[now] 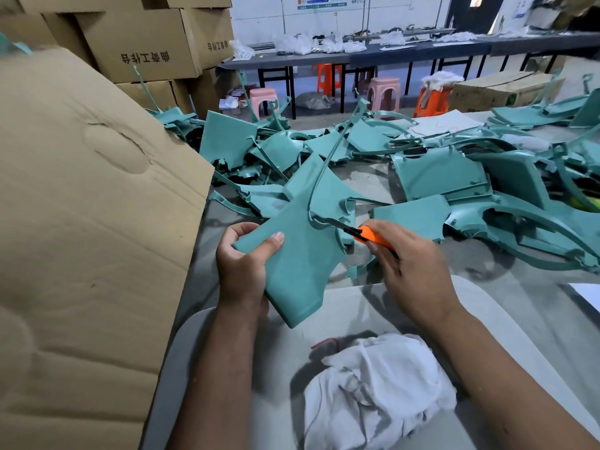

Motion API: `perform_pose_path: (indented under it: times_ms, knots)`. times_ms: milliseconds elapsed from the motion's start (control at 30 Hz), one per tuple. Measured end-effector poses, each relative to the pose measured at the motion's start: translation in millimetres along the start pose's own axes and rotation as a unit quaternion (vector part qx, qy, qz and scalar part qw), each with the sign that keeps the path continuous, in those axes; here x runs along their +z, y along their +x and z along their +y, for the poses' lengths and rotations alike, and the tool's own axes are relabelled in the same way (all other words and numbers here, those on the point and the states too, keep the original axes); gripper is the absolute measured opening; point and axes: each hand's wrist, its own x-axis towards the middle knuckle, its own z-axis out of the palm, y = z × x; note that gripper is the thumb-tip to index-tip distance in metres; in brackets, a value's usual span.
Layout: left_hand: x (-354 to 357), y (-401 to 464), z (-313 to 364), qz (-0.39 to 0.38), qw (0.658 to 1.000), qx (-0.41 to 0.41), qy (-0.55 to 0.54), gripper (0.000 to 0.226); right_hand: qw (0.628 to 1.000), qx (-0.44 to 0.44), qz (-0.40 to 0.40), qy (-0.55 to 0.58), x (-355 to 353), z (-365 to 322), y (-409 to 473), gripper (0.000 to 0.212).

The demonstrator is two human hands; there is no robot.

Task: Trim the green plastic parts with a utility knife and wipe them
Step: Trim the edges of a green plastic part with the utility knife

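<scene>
Two hands (246,267) on green part (302,254) and utility knife (370,237), beside cardboard box (81,222).

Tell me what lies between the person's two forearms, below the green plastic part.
In the head view, a crumpled white cloth lies between the forearms, on the grey surface, below the flat green plastic part that the left hand grips.

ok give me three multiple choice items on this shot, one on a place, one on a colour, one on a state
1. Where does the crumpled white cloth lie?
A. on the lap, nearest the camera
B. on a stool
C. atop the boxes

2. What colour is the utility knife's handle?
A. yellow
B. orange
C. black

3. What is the left hand doing?
A. wiping
B. hanging idle
C. gripping the flat green plastic part

Answers: 1 A, it sits between the forearms; 2 B, orange shows in the right hand; 3 C, thumb lies on the panel.
</scene>
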Motion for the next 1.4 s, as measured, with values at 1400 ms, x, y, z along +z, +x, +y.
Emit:
perform_pose_path:
  times_ms: [1400]
  knots:
    - [-18.6, 10.3, -2.5, 0.031, 0.993, -0.112, 0.010, 0.031, 0.994, -0.064, -0.087, -0.017, 1.4, -5.8, 0.5, 0.030]
